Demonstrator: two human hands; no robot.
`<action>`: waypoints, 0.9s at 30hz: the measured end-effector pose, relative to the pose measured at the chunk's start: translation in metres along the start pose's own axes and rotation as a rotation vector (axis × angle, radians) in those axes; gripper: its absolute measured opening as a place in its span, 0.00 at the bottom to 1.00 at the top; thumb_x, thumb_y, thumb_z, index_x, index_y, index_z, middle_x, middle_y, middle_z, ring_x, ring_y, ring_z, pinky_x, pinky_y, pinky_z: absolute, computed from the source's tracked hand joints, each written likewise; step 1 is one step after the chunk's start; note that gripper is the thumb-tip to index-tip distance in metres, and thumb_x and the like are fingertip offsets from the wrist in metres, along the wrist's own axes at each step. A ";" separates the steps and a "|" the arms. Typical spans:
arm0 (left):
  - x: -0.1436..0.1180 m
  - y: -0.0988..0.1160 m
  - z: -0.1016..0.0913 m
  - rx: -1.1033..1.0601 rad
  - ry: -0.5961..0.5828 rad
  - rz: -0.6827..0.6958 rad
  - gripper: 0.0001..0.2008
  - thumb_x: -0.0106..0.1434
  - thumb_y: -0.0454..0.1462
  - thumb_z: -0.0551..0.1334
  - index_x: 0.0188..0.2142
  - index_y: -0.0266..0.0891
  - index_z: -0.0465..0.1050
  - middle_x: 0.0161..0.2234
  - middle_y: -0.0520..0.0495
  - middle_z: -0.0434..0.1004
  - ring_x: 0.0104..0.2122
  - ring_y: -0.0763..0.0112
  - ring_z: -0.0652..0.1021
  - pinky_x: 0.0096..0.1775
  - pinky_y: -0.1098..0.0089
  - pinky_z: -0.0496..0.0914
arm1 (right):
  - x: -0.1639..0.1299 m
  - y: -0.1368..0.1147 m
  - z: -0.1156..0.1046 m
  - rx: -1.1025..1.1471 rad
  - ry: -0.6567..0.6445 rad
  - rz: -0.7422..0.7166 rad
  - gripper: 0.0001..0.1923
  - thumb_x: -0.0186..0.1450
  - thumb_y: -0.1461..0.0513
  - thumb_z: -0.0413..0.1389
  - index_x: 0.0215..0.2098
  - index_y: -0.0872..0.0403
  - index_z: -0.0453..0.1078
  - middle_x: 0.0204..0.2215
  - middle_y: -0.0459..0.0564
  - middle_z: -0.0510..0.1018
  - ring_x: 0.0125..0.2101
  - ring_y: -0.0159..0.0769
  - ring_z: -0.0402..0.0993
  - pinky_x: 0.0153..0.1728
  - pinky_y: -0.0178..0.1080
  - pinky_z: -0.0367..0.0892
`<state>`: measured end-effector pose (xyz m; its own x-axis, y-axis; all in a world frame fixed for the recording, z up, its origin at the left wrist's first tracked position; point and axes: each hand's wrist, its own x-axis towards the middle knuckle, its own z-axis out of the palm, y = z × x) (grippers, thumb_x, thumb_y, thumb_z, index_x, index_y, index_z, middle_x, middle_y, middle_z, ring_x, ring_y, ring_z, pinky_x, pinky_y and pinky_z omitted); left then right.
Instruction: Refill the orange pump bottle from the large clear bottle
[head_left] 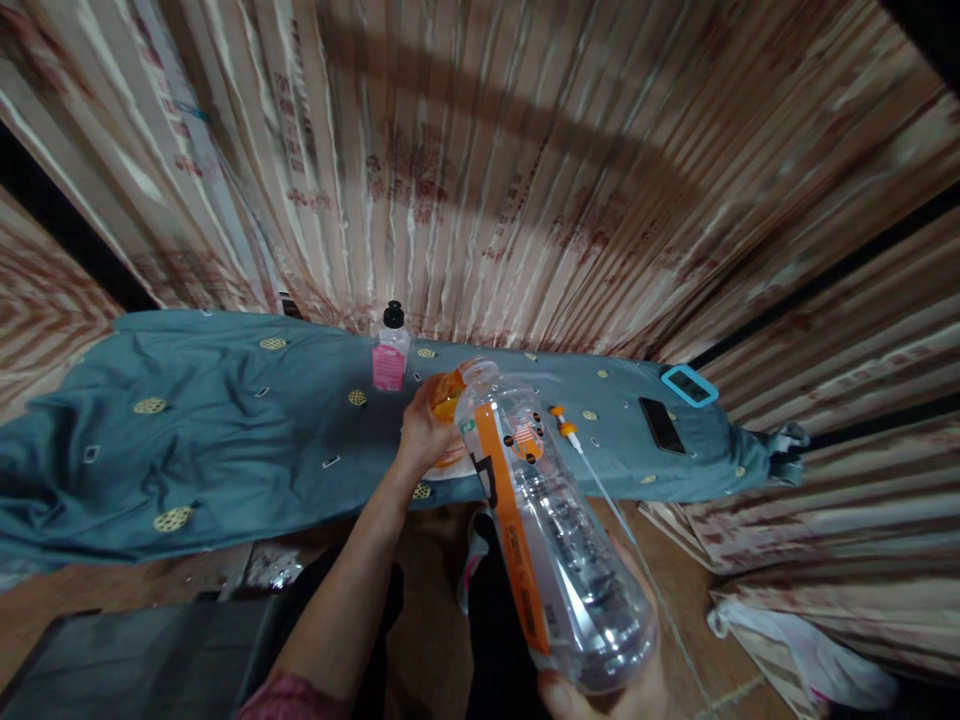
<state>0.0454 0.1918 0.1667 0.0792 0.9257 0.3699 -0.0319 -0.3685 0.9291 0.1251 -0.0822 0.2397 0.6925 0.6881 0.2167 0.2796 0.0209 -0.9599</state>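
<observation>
Large clear plastic bottle with orange label strip [544, 520] tilted, neck away from us, over edge of teal patterned cloth [195, 420]. Our right hand [622, 680] clamped under its base. Our left hand [424, 430] at neck, fingers closed around orange cap [448, 395]. Bottle looks empty. Beyond: small clear bottle with pink label and black cap [391, 350] upright on cloth. Right: black phone [661, 424], blue-framed flat item [688, 385], orange-tipped cable [570, 432].

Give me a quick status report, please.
Right hand grips clear bottle, tilted. Left hand at its neck, on orange cap. Pink bottle behind.
</observation>
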 end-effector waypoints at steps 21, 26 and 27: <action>0.000 0.003 0.003 -0.084 0.041 -0.011 0.27 0.51 0.49 0.74 0.46 0.39 0.72 0.42 0.42 0.85 0.42 0.57 0.86 0.48 0.60 0.81 | 0.008 -0.003 -0.005 -0.107 -0.038 -0.152 0.48 0.60 0.38 0.66 0.71 0.49 0.63 0.55 0.58 0.84 0.47 0.52 0.87 0.40 0.45 0.84; 0.000 0.000 0.003 -0.081 0.019 0.014 0.27 0.52 0.48 0.74 0.46 0.38 0.73 0.42 0.42 0.86 0.41 0.58 0.86 0.46 0.61 0.82 | 0.024 0.013 -0.026 -0.154 -0.310 -0.402 0.51 0.62 0.50 0.69 0.76 0.51 0.52 0.58 0.61 0.82 0.46 0.52 0.87 0.37 0.42 0.85; 0.000 0.000 0.003 -0.061 0.016 0.026 0.27 0.52 0.48 0.75 0.47 0.38 0.73 0.43 0.42 0.86 0.42 0.58 0.86 0.46 0.61 0.81 | 0.025 0.015 -0.030 -0.163 -0.318 -0.399 0.51 0.62 0.50 0.69 0.76 0.52 0.52 0.59 0.63 0.81 0.47 0.52 0.87 0.38 0.43 0.85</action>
<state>0.0486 0.1920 0.1668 0.0613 0.9173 0.3934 -0.0940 -0.3871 0.9172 0.1666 -0.0858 0.2361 0.2829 0.8358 0.4706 0.5972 0.2304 -0.7683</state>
